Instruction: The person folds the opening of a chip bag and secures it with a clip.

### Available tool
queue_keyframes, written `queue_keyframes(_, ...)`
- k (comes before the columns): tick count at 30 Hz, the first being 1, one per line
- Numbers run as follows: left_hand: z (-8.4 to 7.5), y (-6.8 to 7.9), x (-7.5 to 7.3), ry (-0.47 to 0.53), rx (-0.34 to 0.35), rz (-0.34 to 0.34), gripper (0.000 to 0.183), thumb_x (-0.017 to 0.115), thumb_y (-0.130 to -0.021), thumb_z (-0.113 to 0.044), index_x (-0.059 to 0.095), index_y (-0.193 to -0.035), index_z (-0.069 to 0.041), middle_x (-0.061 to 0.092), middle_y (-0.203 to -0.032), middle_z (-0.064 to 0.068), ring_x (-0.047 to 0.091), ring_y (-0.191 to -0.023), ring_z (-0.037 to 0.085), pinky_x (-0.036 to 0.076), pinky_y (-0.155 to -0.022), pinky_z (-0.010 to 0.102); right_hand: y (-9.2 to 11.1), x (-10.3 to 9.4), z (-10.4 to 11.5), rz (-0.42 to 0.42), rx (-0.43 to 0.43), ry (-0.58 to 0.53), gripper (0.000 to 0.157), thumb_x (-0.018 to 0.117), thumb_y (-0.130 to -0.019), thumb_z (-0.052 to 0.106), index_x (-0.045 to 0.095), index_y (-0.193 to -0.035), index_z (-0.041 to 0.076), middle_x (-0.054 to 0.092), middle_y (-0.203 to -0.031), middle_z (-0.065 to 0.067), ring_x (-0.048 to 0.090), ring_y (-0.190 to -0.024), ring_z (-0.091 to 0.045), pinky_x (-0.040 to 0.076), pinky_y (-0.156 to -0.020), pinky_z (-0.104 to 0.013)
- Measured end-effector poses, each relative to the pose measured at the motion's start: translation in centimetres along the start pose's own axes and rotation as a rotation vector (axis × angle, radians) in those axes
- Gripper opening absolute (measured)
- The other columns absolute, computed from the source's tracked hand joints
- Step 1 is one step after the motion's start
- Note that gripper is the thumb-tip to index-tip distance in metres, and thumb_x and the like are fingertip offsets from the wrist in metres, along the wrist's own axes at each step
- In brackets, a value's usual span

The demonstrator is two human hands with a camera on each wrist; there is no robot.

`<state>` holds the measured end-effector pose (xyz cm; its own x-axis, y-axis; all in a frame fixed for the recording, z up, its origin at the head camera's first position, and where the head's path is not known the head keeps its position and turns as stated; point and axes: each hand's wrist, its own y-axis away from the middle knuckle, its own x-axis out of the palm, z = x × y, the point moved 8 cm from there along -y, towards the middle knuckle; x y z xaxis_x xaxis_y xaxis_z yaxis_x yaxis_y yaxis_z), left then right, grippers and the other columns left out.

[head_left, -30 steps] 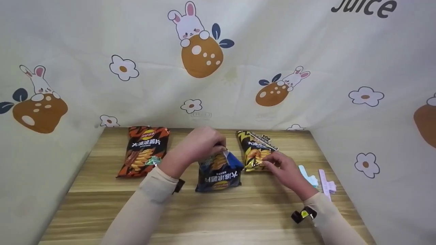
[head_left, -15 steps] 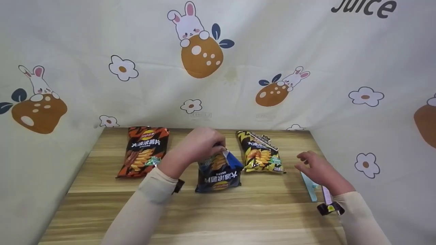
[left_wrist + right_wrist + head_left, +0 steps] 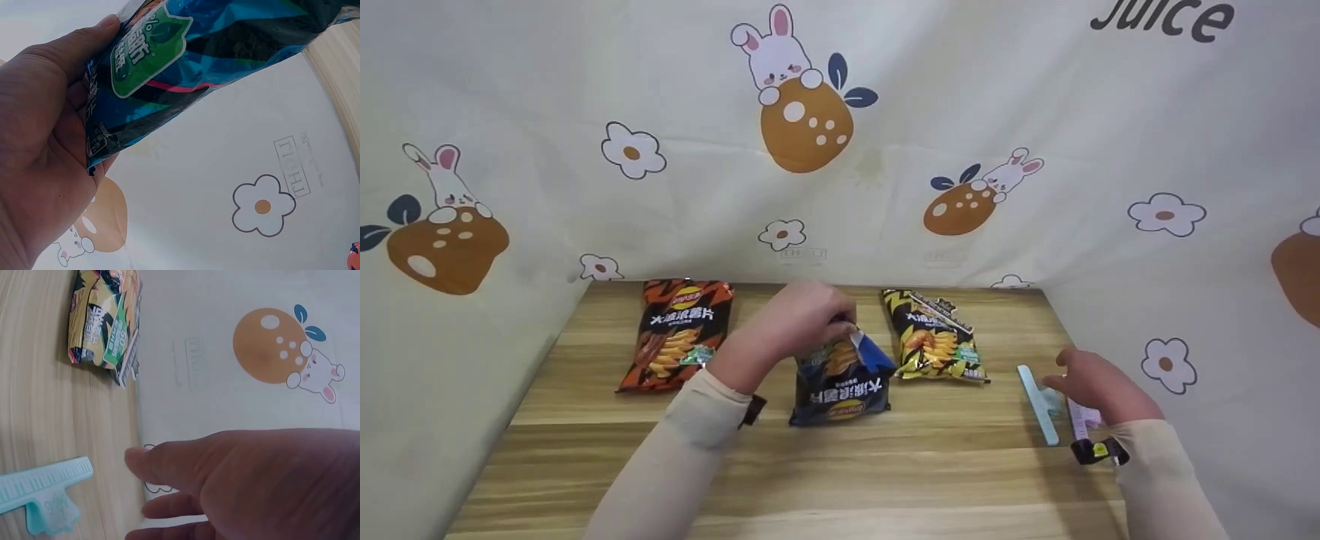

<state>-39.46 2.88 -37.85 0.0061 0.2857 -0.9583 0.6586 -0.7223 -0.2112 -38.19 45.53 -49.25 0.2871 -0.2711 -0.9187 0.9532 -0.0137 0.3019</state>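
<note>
My left hand [image 3: 811,315] pinches the upper end of a blue-black chip bag [image 3: 844,390], which stands on the table with its printing upside down. In the left wrist view the thumb lies along the edge of the bag [image 3: 225,50] and the fingers are behind it. My right hand [image 3: 1102,384] hovers over the right side, fingers spread and holding nothing. Just left of it lies a light-blue sealing clip [image 3: 1039,405], also in the right wrist view. A lilac sealing clip [image 3: 1080,418] is partly hidden beneath that hand.
A red-black chip bag [image 3: 682,334] lies at the back left of the wooden table [image 3: 885,480]. At the back right lies a yellow-black chip bag [image 3: 934,341] with a black-and-white clip [image 3: 941,311] across its upper corner. Printed cloth [image 3: 697,210] walls the table in.
My right hand has left the yellow-black bag and moved right, over to the two loose clips. My left hand stays at the blue-black bag.
</note>
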Motion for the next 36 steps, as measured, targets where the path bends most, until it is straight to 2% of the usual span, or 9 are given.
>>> queue_keyframes(8, -0.1, 0.2, -0.1, 0.011, 0.007, -0.008, 0.015, 0.077, -0.106, -0.026, 0.083, -0.104, -0.012, 0.080, -0.096, 0.001, 0.074, -0.084, 0.019, 0.063, -0.078, 0.040, 0.0, 0.2, -0.4, 0.002, -0.012, 0.023, 0.054, 0.072, -0.106, 0.025, 0.059, -0.134, -0.020, 0.067, -0.125, -0.041, 0.068, -0.100, -0.042, 0.056, -0.095, -0.066)
queue_keyframes(13, 0.2, 0.5, -0.2, 0.007, -0.010, 0.001, 0.016, 0.077, -0.107, -0.027, 0.083, -0.105, -0.012, 0.080, -0.096, 0.002, 0.074, -0.085, 0.019, 0.063, -0.078, 0.040, -0.5, 1.0, -0.2, 0.012, 0.029, 0.028, 0.052, 0.074, -0.106, 0.025, 0.062, -0.132, -0.018, 0.069, -0.119, -0.036, 0.066, -0.094, -0.037, 0.058, -0.093, -0.062)
queue_keyframes(15, 0.2, 0.4, -0.1, 0.010, -0.014, 0.006, 0.016, 0.076, -0.107, -0.027, 0.083, -0.105, -0.012, 0.080, -0.096, 0.002, 0.074, -0.084, 0.019, 0.063, -0.078, 0.040, -0.7, 1.3, 0.0, 0.008, 0.026, 0.034, 0.045, 0.075, -0.105, 0.024, 0.066, -0.123, -0.016, 0.071, -0.106, -0.029, 0.064, -0.087, -0.033, 0.059, -0.086, -0.056)
queue_keyframes(18, 0.2, 0.4, -0.1, 0.014, -0.020, 0.014, 0.016, 0.076, -0.107, -0.027, 0.083, -0.105, -0.013, 0.080, -0.096, 0.001, 0.074, -0.084, 0.019, 0.063, -0.078, 0.039, -0.9, 2.2, 0.1, 0.003, 0.020, 0.033, 0.032, 0.077, -0.103, 0.024, 0.070, -0.093, -0.006, 0.063, -0.080, -0.012, 0.056, -0.072, -0.024, 0.052, -0.068, -0.042)
queue_keyframes(20, 0.2, 0.3, 0.0, 0.015, -0.020, 0.019, 0.016, 0.076, -0.107, -0.028, 0.083, -0.105, -0.013, 0.080, -0.096, 0.001, 0.073, -0.084, 0.018, 0.063, -0.078, 0.039, -1.0, 2.8, 0.1, -0.004, 0.015, 0.033, 0.034, 0.079, -0.100, 0.024, 0.066, -0.077, 0.003, 0.054, -0.069, -0.003, 0.051, -0.063, -0.019, 0.044, -0.060, -0.034)
queue_keyframes(22, 0.2, 0.2, 0.0, 0.015, -0.019, 0.021, 0.016, 0.076, -0.107, -0.028, 0.083, -0.105, -0.013, 0.080, -0.096, 0.001, 0.073, -0.084, 0.018, 0.063, -0.078, 0.039, -1.1, 3.5, 0.0, -0.008, 0.020, 0.035, 0.037, 0.081, -0.098, 0.023, 0.063, -0.070, 0.008, 0.051, -0.064, 0.000, 0.049, -0.059, -0.017, 0.040, -0.056, -0.030)
queue_keyframes(25, 0.1, 0.0, 0.1, 0.017, -0.016, 0.022, 0.016, 0.076, -0.107, -0.028, 0.083, -0.105, -0.013, 0.080, -0.096, 0.000, 0.073, -0.084, 0.018, 0.063, -0.078, 0.039, -1.1, 4.2, 0.0, -0.023, 0.035, 0.041, 0.034, 0.083, -0.097, 0.022, 0.067, -0.072, 0.005, 0.056, -0.064, -0.003, 0.052, -0.059, -0.018, 0.042, -0.054, -0.030)
queue_keyframes(30, 0.2, -0.1, 0.2, 0.026, -0.022, 0.027, 0.017, 0.076, -0.108, -0.029, 0.083, -0.105, -0.014, 0.080, -0.096, 0.000, 0.073, -0.085, 0.017, 0.062, -0.079, 0.039, -0.7, 4.6, -0.2, -0.074, 0.082, 0.015, 0.024, 0.081, -0.097, 0.018, 0.072, -0.083, 0.000, 0.063, -0.072, -0.008, 0.058, -0.065, -0.023, 0.048, -0.059, -0.035)
queue_keyframes(36, 0.0, -0.1, 0.2, 0.021, 0.004, -0.004, 0.015, 0.078, -0.106, -0.027, 0.082, -0.102, -0.013, 0.079, -0.094, -0.001, 0.071, -0.081, 0.017, 0.061, -0.076, 0.039, -0.5, 4.3, 0.1, -0.166, 0.048, 0.038, 0.028, 0.085, -0.093, 0.017, 0.070, -0.078, -0.001, 0.063, -0.070, -0.008, 0.058, -0.064, -0.024, 0.050, -0.059, -0.039)
